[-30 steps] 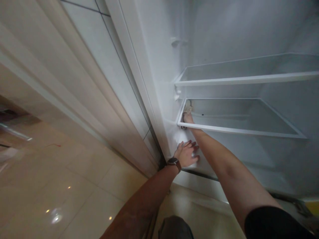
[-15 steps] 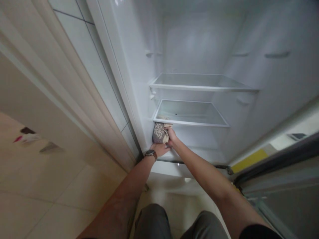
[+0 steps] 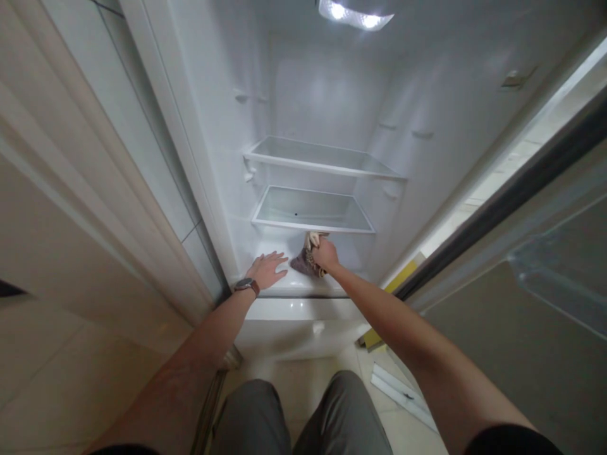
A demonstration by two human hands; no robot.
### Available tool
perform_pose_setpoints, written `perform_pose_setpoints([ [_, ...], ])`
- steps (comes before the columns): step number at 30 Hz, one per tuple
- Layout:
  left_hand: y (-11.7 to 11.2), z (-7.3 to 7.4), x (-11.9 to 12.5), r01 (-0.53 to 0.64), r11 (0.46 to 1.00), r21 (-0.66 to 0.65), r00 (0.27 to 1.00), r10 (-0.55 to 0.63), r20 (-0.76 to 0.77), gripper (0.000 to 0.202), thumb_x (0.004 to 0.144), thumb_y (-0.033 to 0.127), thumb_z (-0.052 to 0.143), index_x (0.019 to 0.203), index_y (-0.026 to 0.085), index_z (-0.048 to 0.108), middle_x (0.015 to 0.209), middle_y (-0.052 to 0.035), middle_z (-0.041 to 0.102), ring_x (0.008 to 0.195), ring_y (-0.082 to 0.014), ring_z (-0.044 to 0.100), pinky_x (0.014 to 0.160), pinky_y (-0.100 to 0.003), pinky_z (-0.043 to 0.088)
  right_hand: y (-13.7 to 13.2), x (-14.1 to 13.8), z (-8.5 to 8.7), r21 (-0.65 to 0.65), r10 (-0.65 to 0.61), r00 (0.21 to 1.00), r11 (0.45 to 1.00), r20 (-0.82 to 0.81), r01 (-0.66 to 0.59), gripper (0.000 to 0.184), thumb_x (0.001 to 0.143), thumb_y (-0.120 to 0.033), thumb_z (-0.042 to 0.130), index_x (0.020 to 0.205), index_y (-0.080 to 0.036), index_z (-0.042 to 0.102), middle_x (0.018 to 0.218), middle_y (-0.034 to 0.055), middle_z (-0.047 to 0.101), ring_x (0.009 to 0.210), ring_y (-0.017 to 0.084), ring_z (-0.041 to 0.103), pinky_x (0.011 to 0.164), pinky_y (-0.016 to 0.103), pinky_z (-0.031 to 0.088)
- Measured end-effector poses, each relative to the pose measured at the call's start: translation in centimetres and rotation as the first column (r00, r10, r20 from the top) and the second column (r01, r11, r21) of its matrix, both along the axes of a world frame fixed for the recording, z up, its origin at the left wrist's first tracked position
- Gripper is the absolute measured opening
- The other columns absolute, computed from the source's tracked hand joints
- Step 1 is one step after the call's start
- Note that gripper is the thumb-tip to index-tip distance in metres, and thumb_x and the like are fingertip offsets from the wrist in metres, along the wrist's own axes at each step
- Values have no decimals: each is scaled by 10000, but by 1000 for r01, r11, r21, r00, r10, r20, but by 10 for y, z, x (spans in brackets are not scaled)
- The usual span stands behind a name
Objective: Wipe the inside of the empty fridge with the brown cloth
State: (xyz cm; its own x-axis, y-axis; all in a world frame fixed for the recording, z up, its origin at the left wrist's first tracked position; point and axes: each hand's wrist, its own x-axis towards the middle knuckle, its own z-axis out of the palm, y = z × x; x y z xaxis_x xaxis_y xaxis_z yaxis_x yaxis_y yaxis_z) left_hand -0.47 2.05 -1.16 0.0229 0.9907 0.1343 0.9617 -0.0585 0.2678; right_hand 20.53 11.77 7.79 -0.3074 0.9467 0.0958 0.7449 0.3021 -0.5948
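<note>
My right hand (image 3: 326, 254) is closed around a bunched, patterned brown and cream cloth (image 3: 306, 261) on the fridge floor. The cloth's lower part touches the white bottom surface (image 3: 279, 283), below the lower shelf. To the left, my left hand (image 3: 268, 270) lies with fingers spread on the bottom of the fridge, near its left wall, and holds nothing. A small gap separates its fingertips from the cloth. A dark watch (image 3: 246, 285) is on my left wrist.
Two glass shelves with white rims, the upper (image 3: 327, 165) and the lower (image 3: 313, 226), hang above my hands. A lit lamp (image 3: 355, 14) is at the top. The open fridge door (image 3: 521, 284) stands at right; a white strip (image 3: 403, 395) lies on the floor.
My right hand has drawn the cloth away from the left wall toward the middle. My left hand has come off it and spread its fingers. The view has shifted to the right.
</note>
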Motion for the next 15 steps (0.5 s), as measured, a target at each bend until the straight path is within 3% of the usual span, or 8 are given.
perform_pose_setpoints([
  [4, 1, 1, -1, 17, 1000, 11, 1000, -17, -13, 503, 999, 459, 543, 1486, 339, 585, 1643, -32, 481, 1550, -294, 388, 1278, -575, 258, -24, 11, 21, 49, 251, 936, 961, 245, -270, 207, 900, -236, 633, 1075, -227, 743, 1259, 128, 714, 1232, 309, 647, 1131, 469, 441],
  [6, 1, 2, -1, 40, 999, 24, 999, -40, -7, 492, 996, 450, 549, 1478, 357, 589, 1614, -34, 520, 1525, -291, 427, 1273, -552, 272, -32, 12, 25, 107, 366, 859, 898, 359, -427, 242, 952, -253, 573, 1116, -221, 747, 1374, 146, 664, 1303, 327, 601, 1151, 527, 417],
  [8, 2, 1, -1, 31, 999, 30, 999, -31, 9, 494, 991, 443, 559, 1477, 355, 591, 1606, -36, 530, 1523, -289, 432, 1281, -545, 251, -35, 19, 20, 175, 378, 819, 855, 431, -487, 303, 971, -218, 506, 1150, -168, 745, 1444, 207, 611, 1385, 365, 532, 1167, 612, 379],
  [10, 2, -2, 0, -2, 1000, 28, 1000, 1, 24, 502, 987, 439, 567, 1478, 336, 592, 1632, -34, 497, 1547, -286, 395, 1294, -549, 209, -34, 37, 9, 228, 298, 853, 878, 429, -422, 337, 944, -193, 503, 1168, -109, 741, 1425, 268, 609, 1442, 418, 466, 1173, 730, 298],
  [12, 3, -5, 0, -19, 999, 26, 999, 18, 33, 506, 988, 444, 569, 1480, 326, 590, 1657, -25, 459, 1569, -276, 357, 1302, -550, 182, -30, 64, -5, 232, 181, 898, 928, 401, -291, 375, 914, -223, 535, 1207, -110, 740, 1369, 268, 650, 1478, 450, 415, 1165, 829, 167],
  [15, 4, -7, -1, -8, 1000, 20, 999, 7, 35, 507, 994, 451, 565, 1485, 325, 585, 1664, -23, 448, 1572, -264, 352, 1301, -537, 183, -19, 105, -22, 175, -8, 933, 983, 361, -60, 405, 867, -286, 588, 1211, -171, 768, 1366, 220, 670, 1552, 426, 319, 1211, 800, 3],
])
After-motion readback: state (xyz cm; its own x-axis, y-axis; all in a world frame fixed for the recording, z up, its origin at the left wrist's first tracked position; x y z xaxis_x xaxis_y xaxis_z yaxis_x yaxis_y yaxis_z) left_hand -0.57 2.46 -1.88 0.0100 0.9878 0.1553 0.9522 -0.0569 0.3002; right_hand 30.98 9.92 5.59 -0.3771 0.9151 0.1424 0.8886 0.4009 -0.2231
